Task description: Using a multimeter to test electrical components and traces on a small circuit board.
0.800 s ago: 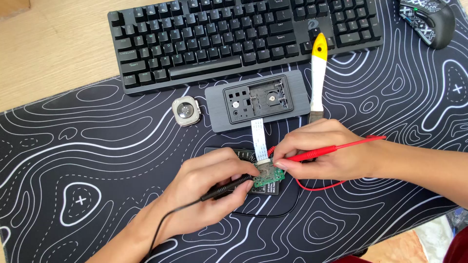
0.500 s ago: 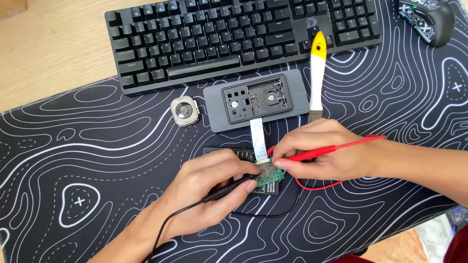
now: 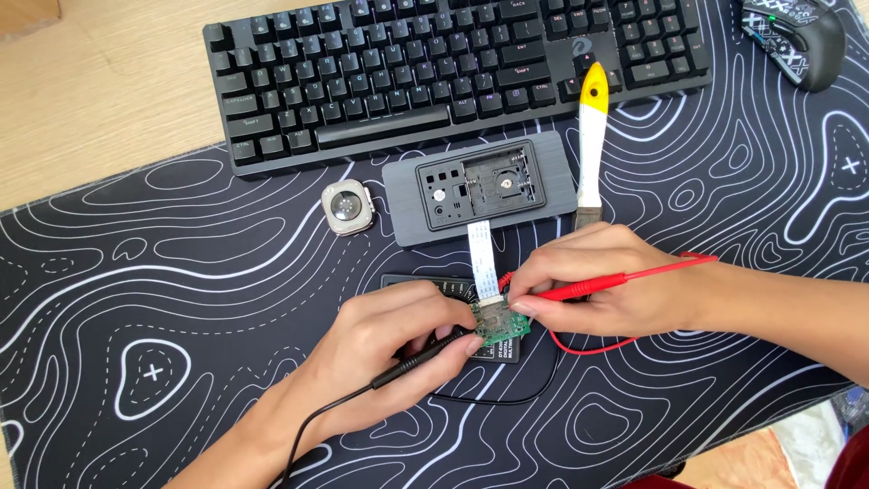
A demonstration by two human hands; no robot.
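Both our hands are on probes over the board. Left hand (image 3: 389,349) curled around the black probe (image 3: 425,356), pinched between thumb and fingers, tip angled up-right onto the green board (image 3: 500,322). Its black lead (image 3: 312,435) trails back along our left wrist toward us. Right hand (image 3: 602,276) pinches the red probe (image 3: 588,286), held like a pen, tip pointing left onto the board's upper edge. Red lead (image 3: 597,346) loops under the right hand.

The board sits between the two hands, touching both probe tips, lying on top of a flat black meter (image 3: 493,349) that is mostly hidden under the hands. A white ribbon cable (image 3: 482,258) runs from the board straight away from us to the grey housing (image 3: 480,186), which lies just beyond the hands with its open back facing up.

Just beyond the right hand: a white brush with a yellow end (image 3: 592,145), its bristle end near our knuckles. Beyond the left hand and to its left: a small square watch body (image 3: 348,206). Further out: the keyboard (image 3: 434,77), and a mouse (image 3: 797,41) far right. Everything sits on the black patterned mat (image 3: 163,299). We can't tell whether the tips land on specific pads; too small.
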